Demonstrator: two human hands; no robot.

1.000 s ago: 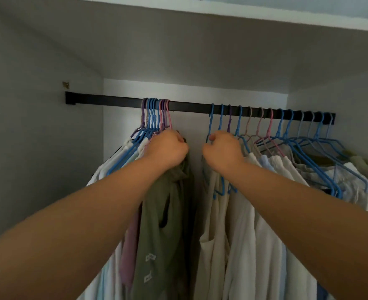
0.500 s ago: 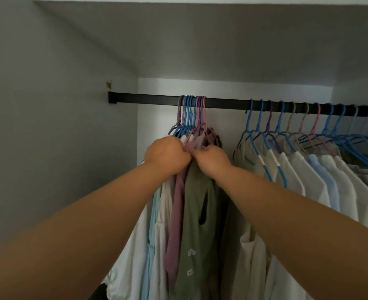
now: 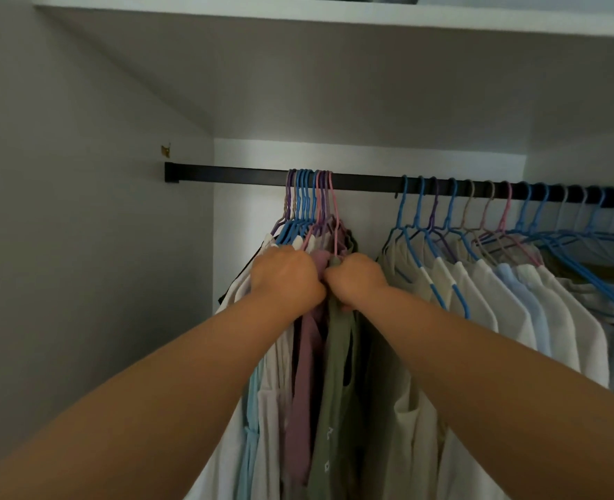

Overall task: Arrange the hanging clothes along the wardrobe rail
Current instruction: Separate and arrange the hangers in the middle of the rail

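Since a sec ago right hand [image 3: 356, 281] has crossed the gap from the right-hand group to the left bunch, meeting left hand [image 3: 286, 277]. Fingers hidden in cloth; garment bottoms cut off by frame. Both hands clenched on shoulders of the green top [image 3: 336, 384] & mauve top [image 3: 303, 359], bunched w/ hangers [image 3: 311, 203] left-centre on black rail [image 3: 363, 182]; white shirts [image 3: 486, 304] spread to the right

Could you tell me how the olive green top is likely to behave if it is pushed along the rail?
The olive green top hangs limp, so it will probably sway and bunch. Its pink hanger hooks over the rail, so it should slide. The right hand grips its shoulder.
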